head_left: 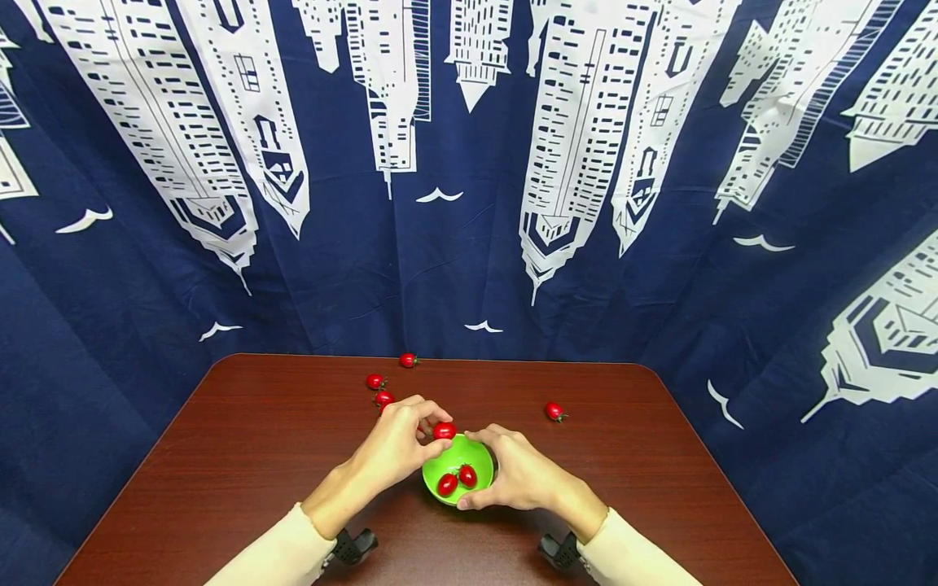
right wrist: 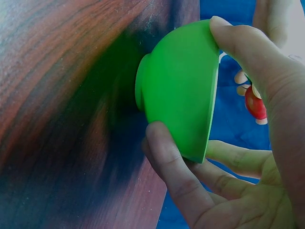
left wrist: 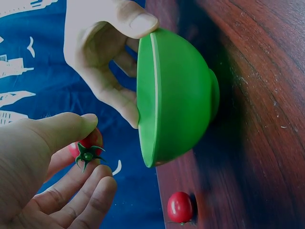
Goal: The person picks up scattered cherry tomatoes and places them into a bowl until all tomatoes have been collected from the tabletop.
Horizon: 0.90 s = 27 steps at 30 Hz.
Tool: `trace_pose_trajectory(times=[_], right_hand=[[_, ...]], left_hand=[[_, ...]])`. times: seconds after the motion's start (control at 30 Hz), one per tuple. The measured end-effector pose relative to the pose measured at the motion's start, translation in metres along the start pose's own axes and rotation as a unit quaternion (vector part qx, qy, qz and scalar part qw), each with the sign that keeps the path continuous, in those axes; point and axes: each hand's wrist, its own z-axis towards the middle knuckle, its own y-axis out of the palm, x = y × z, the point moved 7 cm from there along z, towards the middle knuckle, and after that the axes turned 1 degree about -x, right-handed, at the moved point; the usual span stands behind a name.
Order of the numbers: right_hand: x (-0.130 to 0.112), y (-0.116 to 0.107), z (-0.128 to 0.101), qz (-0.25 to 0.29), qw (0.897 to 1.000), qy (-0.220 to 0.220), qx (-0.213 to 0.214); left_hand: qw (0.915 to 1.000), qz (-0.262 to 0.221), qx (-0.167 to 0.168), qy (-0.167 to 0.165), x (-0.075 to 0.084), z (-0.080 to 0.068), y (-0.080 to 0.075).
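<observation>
Up close, pale sleeves (head_left: 274, 553) reach in over the brown table (head_left: 242, 488), with dark wrist devices (head_left: 355, 547) below the cuffs. Beyond them, the right hand (head_left: 523, 472) grips a green bowl (head_left: 478, 450), thumb at the near rim and fingers round its side; whether its foot touches the wood I cannot tell. Two red tomatoes (head_left: 448, 485) lie side by side inside. Just over the bowl's far left rim, the left hand (head_left: 399, 443) pinches a held tomato (head_left: 444, 430) between thumb and fingers. Farther off, a lone tomato (head_left: 554, 412) lies to the right, a couple of loose tomatoes (head_left: 375, 381) lie past the left hand, and an edge tomato (head_left: 408, 360) sits by the far edge, before a navy cloth (head_left: 454, 260) printed with white upside-down towers.
</observation>
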Motion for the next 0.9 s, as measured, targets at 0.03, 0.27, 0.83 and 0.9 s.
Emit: trace_pose_trajectory(times=[0.03, 0.27, 0.83, 0.9], right_hand=[[-0.0002, -0.0001, -0.0001, 0.0, 1.0, 0.0, 0.001], [-0.0011, 0.0004, -0.0002, 0.002, 1.0, 0.0, -0.002], [-0.0003, -0.0005, -0.0008, -0.005, 1.0, 0.006, -0.002], [-0.0002, -0.0007, -0.0005, -0.003, 1.0, 0.008, -0.003]], left_hand=[[1.0, 0.001, 0.0, 0.0, 0.0003, 0.0002, 0.0005], [1.0, 0.0, -0.004, 0.0, 0.002, -0.0006, 0.0039], [0.9976, 0.067, -0.002, -0.019, 0.001, -0.0047, 0.0038], [0.9969, 0.076, 0.0, -0.022, 0.0005, -0.0048, 0.0029]])
